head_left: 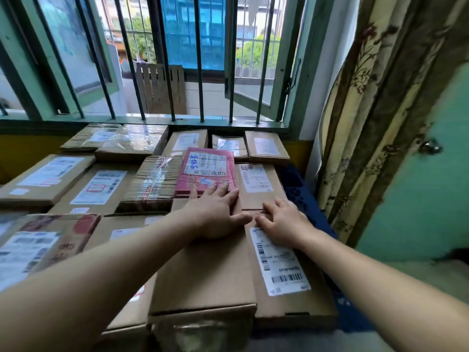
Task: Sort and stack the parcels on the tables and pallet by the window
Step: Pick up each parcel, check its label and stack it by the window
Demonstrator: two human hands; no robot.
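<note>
A home room used as a parcel depot: labelled cardboard parcels (106, 189) under a barred window (162, 59), floral curtain (375, 118).

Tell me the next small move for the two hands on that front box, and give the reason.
Probably curl the fingers over the far edge of the long brown box and draw it back. Both the left hand and the right hand lie flat and open at that edge, gripping nothing, with the pink parcel just beyond the left fingertips.

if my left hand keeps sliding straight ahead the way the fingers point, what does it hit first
Most likely the pink parcel. The left hand lies flat on a brown box, and its fingertips already reach the parcel's near edge; actual contact is hard to judge.
</note>
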